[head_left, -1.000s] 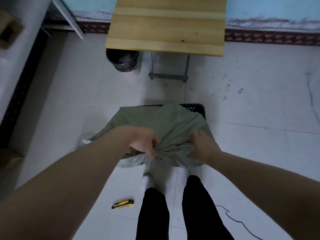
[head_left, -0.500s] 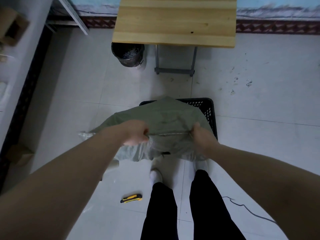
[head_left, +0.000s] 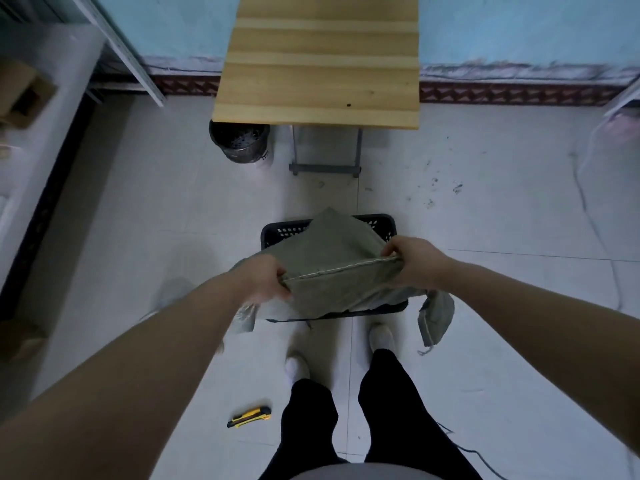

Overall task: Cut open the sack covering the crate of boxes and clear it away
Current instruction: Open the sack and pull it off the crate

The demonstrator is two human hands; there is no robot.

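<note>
Between the fingers (head_left: 390, 250), the sack (head_left: 329, 247) is hanging taut over the crate (head_left: 277, 233), left hand (head_left: 266, 277) and right hand (head_left: 414, 261) both gripping its stitched edge. Clearing seems underway; next comes lifting it fully away.

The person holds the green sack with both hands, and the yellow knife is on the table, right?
Not quite. The head view shows the yellow knife on the floor by the person's feet, not on the wooden table. The left hand and right hand do hold the green sack.
</note>
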